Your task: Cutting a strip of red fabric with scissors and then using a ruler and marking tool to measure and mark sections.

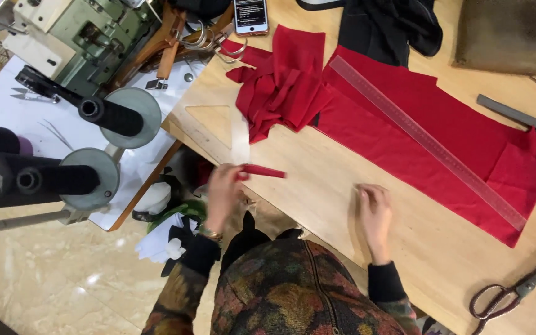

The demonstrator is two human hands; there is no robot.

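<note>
My left hand (224, 192) pinches a small folded strip of red fabric (263, 171) just over the near-left edge of the wooden table (317, 186). My right hand (375, 214) rests on the bare wood with fingers curled, holding nothing I can see. Beyond them a long piece of red cloth (423, 136) lies flat, with a clear plastic ruler (426, 141) laid diagonally across it. A crumpled heap of red fabric (283, 87) sits to the left of the flat piece.
Scissors (516, 291) lie at the table's near right. A phone (250, 15), black cloth (386, 25) and a brown bag (510, 34) are at the far edge. A clear triangle ruler (218, 127) lies at left. Thread cones (103, 115) and a sewing machine (75, 34) stand left.
</note>
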